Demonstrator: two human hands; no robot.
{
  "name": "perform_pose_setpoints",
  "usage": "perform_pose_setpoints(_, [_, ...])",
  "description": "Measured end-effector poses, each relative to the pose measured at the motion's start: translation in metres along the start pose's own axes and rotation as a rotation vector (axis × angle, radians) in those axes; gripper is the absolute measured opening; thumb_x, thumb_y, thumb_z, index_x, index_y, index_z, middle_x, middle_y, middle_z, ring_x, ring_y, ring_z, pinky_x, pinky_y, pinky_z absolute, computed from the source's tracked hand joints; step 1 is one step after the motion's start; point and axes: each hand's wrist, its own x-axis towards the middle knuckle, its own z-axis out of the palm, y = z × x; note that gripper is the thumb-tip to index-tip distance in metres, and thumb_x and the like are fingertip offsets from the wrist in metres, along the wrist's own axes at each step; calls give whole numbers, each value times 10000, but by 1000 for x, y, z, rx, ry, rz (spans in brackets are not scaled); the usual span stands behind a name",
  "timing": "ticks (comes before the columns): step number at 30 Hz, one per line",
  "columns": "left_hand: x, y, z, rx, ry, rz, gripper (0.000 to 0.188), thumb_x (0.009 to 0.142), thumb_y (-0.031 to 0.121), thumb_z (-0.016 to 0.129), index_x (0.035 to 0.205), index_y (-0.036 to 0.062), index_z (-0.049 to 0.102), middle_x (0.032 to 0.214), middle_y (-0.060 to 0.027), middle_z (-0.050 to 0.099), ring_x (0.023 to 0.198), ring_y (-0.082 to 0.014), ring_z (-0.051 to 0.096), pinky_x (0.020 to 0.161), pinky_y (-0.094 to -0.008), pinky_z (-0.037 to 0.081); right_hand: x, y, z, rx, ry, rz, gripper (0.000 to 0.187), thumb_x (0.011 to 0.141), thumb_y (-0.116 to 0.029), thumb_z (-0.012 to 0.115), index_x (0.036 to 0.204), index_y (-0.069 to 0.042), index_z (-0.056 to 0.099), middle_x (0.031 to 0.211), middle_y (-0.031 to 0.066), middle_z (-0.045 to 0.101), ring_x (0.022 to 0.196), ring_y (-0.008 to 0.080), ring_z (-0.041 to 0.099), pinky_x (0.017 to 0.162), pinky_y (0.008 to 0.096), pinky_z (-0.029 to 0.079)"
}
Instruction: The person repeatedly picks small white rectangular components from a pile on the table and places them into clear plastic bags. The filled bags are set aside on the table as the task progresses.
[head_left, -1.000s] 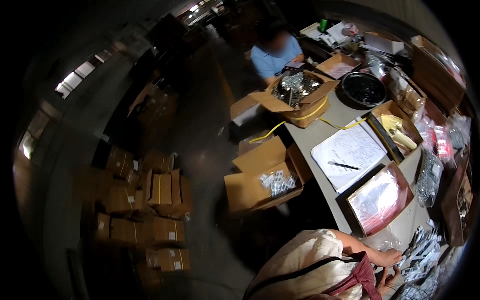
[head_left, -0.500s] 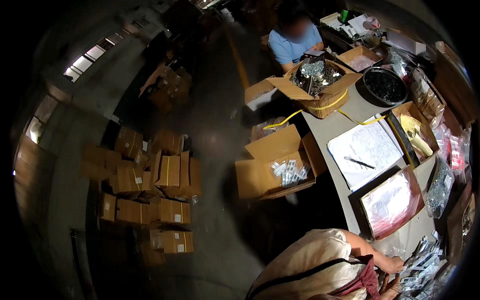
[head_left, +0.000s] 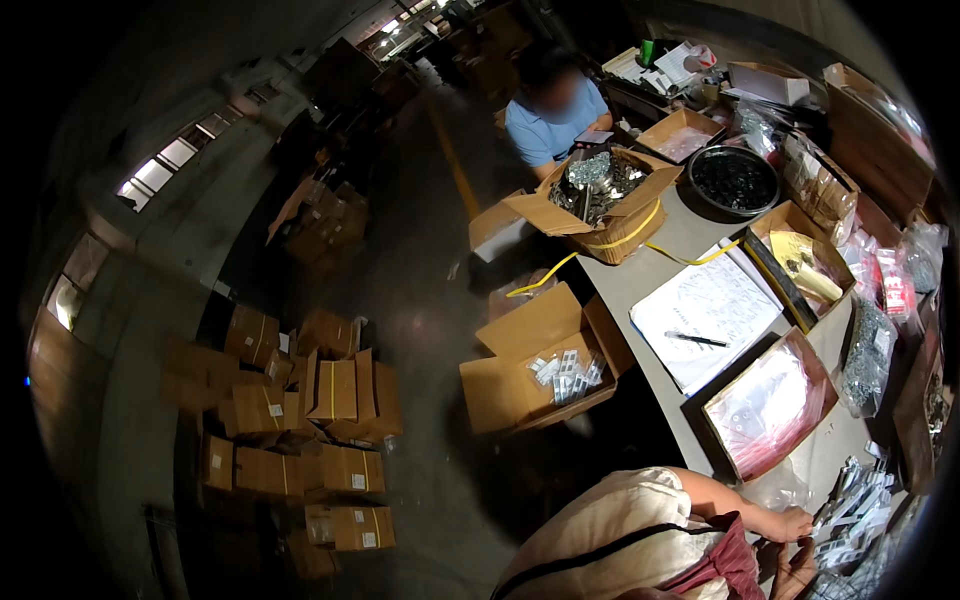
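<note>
Sorting small clear packets at the near end of the worktop, just this side of the tray of pink bags, so they're in easy reach. Left hand rests on the pile, right hand beside it; can't tell how open either is. Packets look shiny, with silvery bits inside.

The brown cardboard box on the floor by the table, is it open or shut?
Open: the brown cardboard box has its flaps spread, with small clear packets showing inside.
</note>
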Motion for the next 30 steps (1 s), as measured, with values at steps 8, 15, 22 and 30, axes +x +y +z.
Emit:
perform_pose_setpoints(8, [-6,13,-13,-56,-4,-70,297,957,264,530,867,0,630,816,-252,651,800,-460,628,705,-515,483,0,-12,3,-272,175,-513,394,931,-244,692,1192,-2,524,933,130,642,783,276,617,684,354,468])
perform_pose_setpoints(15, [-3,3,-2,29,59,-146,311,1006,269,472,943,-10,594,873,-278,645,865,-493,612,750,-555,460,-42,-165,26,-831,168,-161,462,941,-280,642,1274,12,511,882,244,658,757,389,657,623,441,490])
perform_pose_setpoints(22, [1,-13,1,27,10,-122,331,1030,285,444,965,-15,567,880,-279,634,875,-490,600,759,-545,456,-19,-66,36,-951,159,-32,477,871,-243,658,1194,84,529,690,180,661,639,387,660,566,460,503])
perform_pose_setpoints(30, [-2,1,-11,9,-48,-124,358,1027,293,417,936,-18,568,792,-257,637,737,-435,636,669,-502,496,-24,-35,28,-1007,260,-151,326,843,-182,673,1062,20,540,801,203,676,749,368,671,662,468,519])
